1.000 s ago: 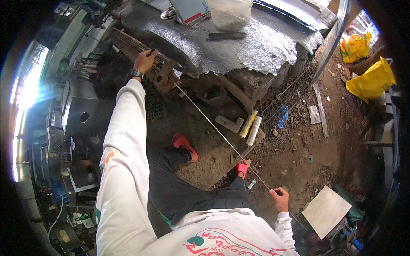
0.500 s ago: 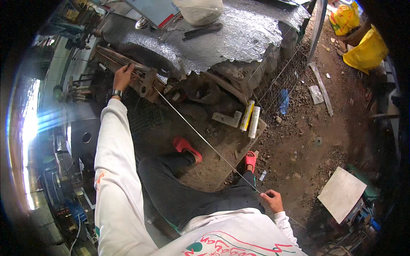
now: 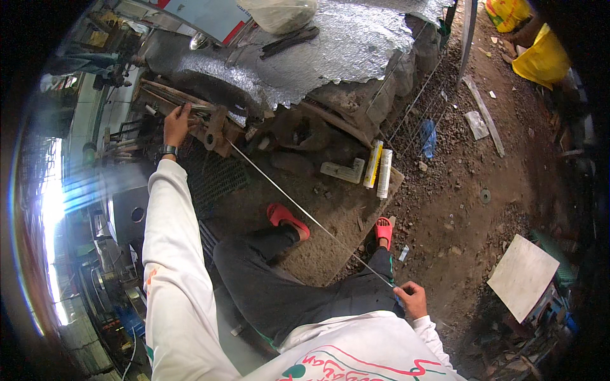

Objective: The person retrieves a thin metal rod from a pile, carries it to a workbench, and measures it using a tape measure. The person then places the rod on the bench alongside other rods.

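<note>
A long, thin, pale rod (image 3: 298, 200) slants across in front of my legs. Its lower end is pinched between the thumb and fingers of my right hand (image 3: 413, 300), beside my right thigh. The upper end reaches a rusty brown block with a round hole (image 3: 215, 133) at the bench edge; whether it passes into the block I cannot tell. Just left of that block, my left hand (image 3: 176, 126) is closed beside a bundle of long thin strips (image 3: 166, 91). What its fingers hold, if anything, is hidden.
Crumpled silver sheeting (image 3: 343, 57) covers the bench top, with a pale plastic bag (image 3: 279, 14) on it. Two tubes, one yellow (image 3: 373, 164) and one white (image 3: 384, 173), lie near a grey angled piece (image 3: 343, 170). A pale square board (image 3: 523, 277) lies to the right.
The view has shifted and turned slightly. My left hand has drawn a little away from the holed block. My right hand still pinches the rod, which keeps its slant.
</note>
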